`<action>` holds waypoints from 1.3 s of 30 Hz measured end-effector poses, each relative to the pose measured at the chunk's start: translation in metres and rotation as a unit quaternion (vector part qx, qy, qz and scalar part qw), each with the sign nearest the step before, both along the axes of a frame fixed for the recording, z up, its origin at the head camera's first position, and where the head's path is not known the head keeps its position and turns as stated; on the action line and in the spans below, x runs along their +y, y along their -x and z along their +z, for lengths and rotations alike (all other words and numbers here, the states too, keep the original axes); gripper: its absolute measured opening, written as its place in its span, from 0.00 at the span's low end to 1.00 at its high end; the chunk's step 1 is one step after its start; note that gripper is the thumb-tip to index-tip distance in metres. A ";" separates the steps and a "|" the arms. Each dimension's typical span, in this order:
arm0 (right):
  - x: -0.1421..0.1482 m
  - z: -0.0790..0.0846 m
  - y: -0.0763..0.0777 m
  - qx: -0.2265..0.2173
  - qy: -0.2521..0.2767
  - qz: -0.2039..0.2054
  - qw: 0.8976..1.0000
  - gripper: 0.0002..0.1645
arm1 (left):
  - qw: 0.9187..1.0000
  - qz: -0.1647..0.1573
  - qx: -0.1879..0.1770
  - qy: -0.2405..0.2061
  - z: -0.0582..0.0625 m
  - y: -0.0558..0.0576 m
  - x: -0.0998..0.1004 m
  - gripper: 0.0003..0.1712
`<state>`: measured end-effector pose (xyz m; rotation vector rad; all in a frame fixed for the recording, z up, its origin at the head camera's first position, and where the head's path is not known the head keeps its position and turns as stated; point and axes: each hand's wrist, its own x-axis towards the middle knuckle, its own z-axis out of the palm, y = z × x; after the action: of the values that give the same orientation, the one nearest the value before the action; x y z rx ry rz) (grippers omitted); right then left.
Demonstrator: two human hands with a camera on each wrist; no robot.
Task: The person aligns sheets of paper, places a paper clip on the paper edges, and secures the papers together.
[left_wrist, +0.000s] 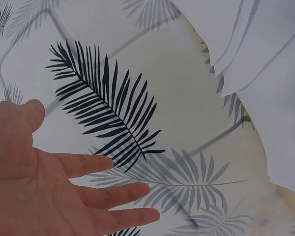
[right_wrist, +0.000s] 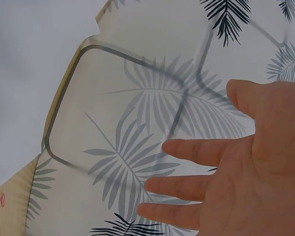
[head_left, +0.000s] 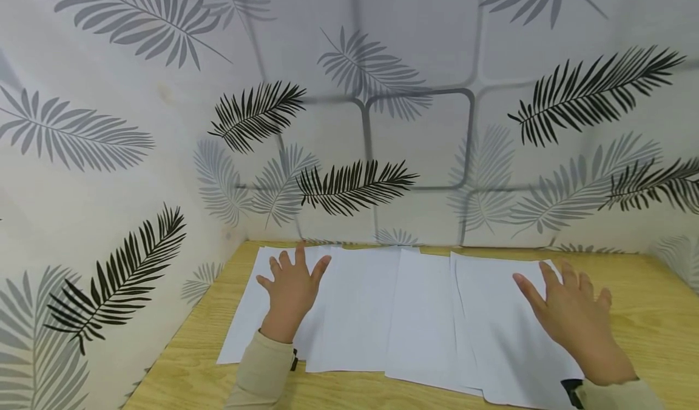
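Observation:
Several white paper sheets (head_left: pixel 360 313) lie side by side on the wooden table, their edges overlapping. Over the leftmost sheet is my left hand (head_left: pixel 292 289), fingers spread and holding nothing. My right hand (head_left: pixel 579 313) hovers over the right-hand sheet (head_left: pixel 508 313), also with spread fingers, and casts a shadow on it. In the left wrist view the left hand (left_wrist: pixel 54 191) shows its palm, with paper (left_wrist: pixel 280 88) at the upper right. The right wrist view shows the right palm (right_wrist: pixel 246 167), apart from the paper (right_wrist: pixel 34 88) at the left.
Bare wood of the table (head_left: pixel 650 313) shows to the right of the sheets and along the front. A whitish cloth (head_left: pixel 415 137) printed with grey and black leaves hangs behind the table and on its left side. A small red mark (right_wrist: pixel 3 200) is on the wood.

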<state>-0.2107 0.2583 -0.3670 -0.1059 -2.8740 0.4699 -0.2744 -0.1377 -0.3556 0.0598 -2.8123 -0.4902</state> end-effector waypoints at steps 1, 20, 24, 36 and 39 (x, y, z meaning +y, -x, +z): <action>0.001 0.000 0.000 0.003 0.001 0.000 1.000 0.53 | 1.000 0.001 -0.001 -0.002 0.000 0.000 0.000 0.43; 0.010 -0.004 0.000 0.003 0.019 -0.009 1.000 0.51 | 1.000 0.009 0.002 -0.012 -0.007 0.006 -0.008 0.43; 0.011 -0.006 0.000 0.007 0.017 -0.009 1.000 0.51 | 1.000 0.011 -0.007 -0.014 -0.007 0.006 -0.009 0.42; 0.015 -0.007 0.000 -0.003 0.016 -0.007 1.000 0.51 | 1.000 0.011 -0.010 -0.013 -0.009 0.006 -0.013 0.42; 0.016 -0.007 0.000 -0.006 0.018 -0.010 1.000 0.52 | 1.000 0.012 -0.008 -0.016 -0.009 0.006 -0.014 0.43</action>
<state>-0.2107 0.2743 -0.3737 -0.1431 -2.8744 0.5190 -0.2804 -0.1515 -0.3643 0.1032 -2.8165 -0.5318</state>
